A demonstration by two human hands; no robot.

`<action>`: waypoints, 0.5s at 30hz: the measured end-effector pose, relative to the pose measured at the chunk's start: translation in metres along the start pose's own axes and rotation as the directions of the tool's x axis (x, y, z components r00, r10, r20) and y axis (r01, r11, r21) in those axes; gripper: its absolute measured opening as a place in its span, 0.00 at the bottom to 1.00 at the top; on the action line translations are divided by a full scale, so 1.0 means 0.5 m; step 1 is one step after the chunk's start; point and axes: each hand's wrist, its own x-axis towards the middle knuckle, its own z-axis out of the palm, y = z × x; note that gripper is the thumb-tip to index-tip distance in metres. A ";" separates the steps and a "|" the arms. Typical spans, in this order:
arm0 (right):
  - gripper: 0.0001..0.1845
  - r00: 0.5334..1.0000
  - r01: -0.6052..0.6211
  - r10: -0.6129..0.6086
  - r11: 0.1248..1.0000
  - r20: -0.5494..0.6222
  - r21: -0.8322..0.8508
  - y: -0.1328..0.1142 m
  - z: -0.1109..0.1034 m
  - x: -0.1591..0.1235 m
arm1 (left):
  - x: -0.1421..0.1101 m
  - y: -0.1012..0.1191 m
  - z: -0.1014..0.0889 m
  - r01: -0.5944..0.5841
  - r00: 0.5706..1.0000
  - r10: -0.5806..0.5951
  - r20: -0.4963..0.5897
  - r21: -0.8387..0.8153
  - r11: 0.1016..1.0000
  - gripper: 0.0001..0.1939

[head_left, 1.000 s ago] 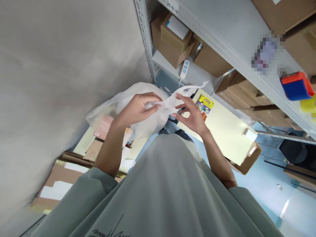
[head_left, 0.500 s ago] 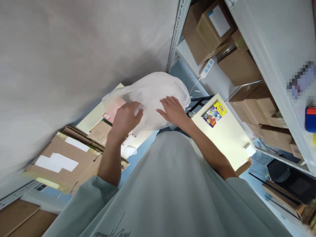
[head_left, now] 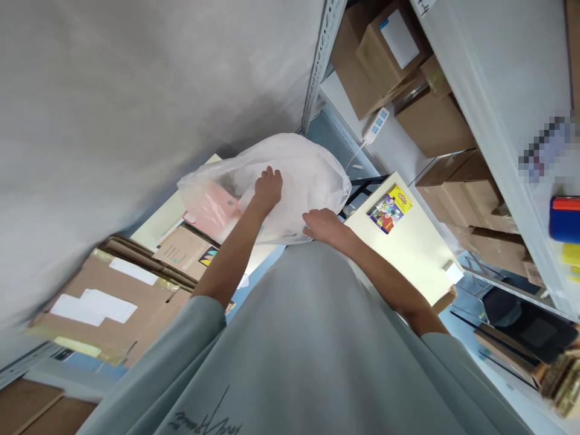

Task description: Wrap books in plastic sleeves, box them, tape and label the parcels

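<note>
A translucent white plastic bag (head_left: pixel 312 172) sits in front of me, above my grey-green shirt, with a pink flat item (head_left: pixel 212 205) showing through its left side. My left hand (head_left: pixel 268 186) reaches forward onto the top of the bag, fingers curled into the plastic. My right hand (head_left: pixel 322 225) grips the bag's near lower edge, fingers closed on the film.
A metal shelf unit (head_left: pixel 457 78) with cardboard boxes (head_left: pixel 385 48) rises at right, a white power strip (head_left: pixel 375 125) hanging by it. A pale yellow box (head_left: pixel 417 254) with a colourful sticker (head_left: pixel 390 208) stands right of the bag. Flattened cartons (head_left: pixel 113 296) lie lower left. A grey wall fills the left.
My left hand has moved forward and up onto the top of the bag. My right hand has drawn back to the bag's near edge. The bag's handles are no longer held up.
</note>
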 end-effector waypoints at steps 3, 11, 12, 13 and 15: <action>0.19 0.999 0.009 -0.009 1.000 -0.045 0.020 0.006 0.007 -0.002 | 0.048 0.001 0.022 0.094 0.993 -0.086 0.075 -0.107 0.990 0.57; 0.18 0.994 -0.008 0.017 0.997 -0.111 0.080 0.016 0.016 -0.022 | 0.061 0.008 0.017 0.140 0.990 -0.142 -0.005 -0.129 0.982 0.26; 0.18 0.992 -0.009 0.020 0.996 -0.125 0.087 0.018 0.018 -0.025 | 0.053 0.011 0.007 0.117 0.992 -0.121 -0.031 -0.116 0.986 0.25; 0.18 0.989 -0.010 0.024 0.995 -0.143 0.095 0.020 0.020 -0.028 | 0.042 0.014 -0.004 0.089 0.994 -0.095 -0.060 -0.105 0.990 0.25; 0.19 0.982 -0.020 0.040 0.993 -0.182 0.113 0.024 0.022 -0.033 | 0.014 0.018 -0.026 0.014 0.992 -0.026 -0.125 -0.098 0.995 0.25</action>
